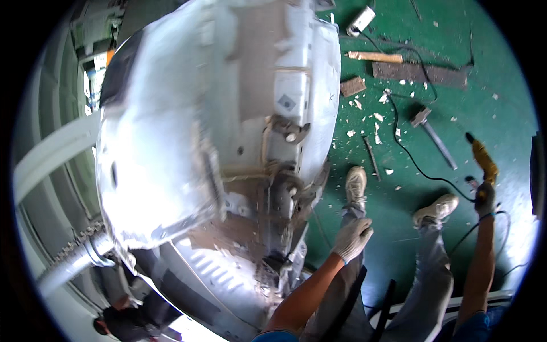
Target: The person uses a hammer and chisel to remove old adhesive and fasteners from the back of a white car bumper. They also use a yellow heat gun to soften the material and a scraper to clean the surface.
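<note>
My left hand (353, 239), in a pale knit glove, is closed with its fingers curled, and nothing shows in it. It hangs over my left leg, close to the metal panel's edge but apart from it. Out to the right, my gloved right hand (485, 199) grips a yellow power tool (484, 159) with a dark end. A black cord (419, 165) runs over the floor toward that hand. The large grey-white vehicle body (165, 142) fills the left and middle; its bare, brownish seam (279, 194) has brackets and rough, torn-looking metal.
On the green floor (410, 131) lie a hammer (437, 137), a wooden handle (376, 56), a dark flat bar (419, 74), a thin rod (372, 158), a brown block (352, 86), a white cylinder (360, 21) and pale scraps. Another person (137, 319) is at lower left.
</note>
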### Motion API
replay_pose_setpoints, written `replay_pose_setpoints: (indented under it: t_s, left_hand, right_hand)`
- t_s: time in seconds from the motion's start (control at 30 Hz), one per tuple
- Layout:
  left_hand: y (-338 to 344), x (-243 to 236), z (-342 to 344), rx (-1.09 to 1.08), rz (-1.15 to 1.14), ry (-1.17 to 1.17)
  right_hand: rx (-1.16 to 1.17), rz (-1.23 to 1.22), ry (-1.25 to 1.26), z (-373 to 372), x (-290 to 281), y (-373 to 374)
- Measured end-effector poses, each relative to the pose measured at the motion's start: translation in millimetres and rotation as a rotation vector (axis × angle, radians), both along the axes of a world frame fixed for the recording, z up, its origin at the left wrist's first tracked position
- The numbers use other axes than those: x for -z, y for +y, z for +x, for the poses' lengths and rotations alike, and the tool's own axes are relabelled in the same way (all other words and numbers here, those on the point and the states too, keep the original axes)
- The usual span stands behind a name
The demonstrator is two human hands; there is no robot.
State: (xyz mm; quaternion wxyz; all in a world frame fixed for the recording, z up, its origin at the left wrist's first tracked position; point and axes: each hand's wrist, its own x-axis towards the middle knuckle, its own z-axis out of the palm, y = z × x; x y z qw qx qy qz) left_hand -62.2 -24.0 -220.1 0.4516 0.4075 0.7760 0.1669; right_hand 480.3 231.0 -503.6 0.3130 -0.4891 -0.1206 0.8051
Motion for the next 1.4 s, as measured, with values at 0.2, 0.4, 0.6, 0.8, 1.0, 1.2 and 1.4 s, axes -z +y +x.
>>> replay_pose_setpoints:
  t_s: [0.2,0.4,0.6,0.8,1.0,1.2,1.4]
  left_hand:
    - [14,-170,-8,-0.446,0.183,-0.175]
    - [46,-243,-104,-1.18,0.576,-0.332]
    - [115,-241,-143,-1.303,0.511,-0.693]
    - [96,-245,-157,-1.418,0.488,-0.912]
    - [45,-279,-173,-1.16,0.618,-0.549]
    - [24,-325,-208,-1.109,1.086,-0.501]
    - [17,-341,-219,-1.045,1.103,-0.394]
  right_hand:
    - [-0.134,0.137,-0.335,-128,-392,-46]
    - [-0.48,0.308,-0.387,-183,-607,-30]
    - [-0.498,0.345,-0.498,-326,-692,-8]
    - [-0.977,0.555,-0.655,-395,-757,-6]
    - [-1.504,1.21,-0.66,-484,-796,11]
    - [-1.556,1.191,-0.808,-540,-804,9]
    - [-1.627,1.305,-0.811,-561,-804,9]
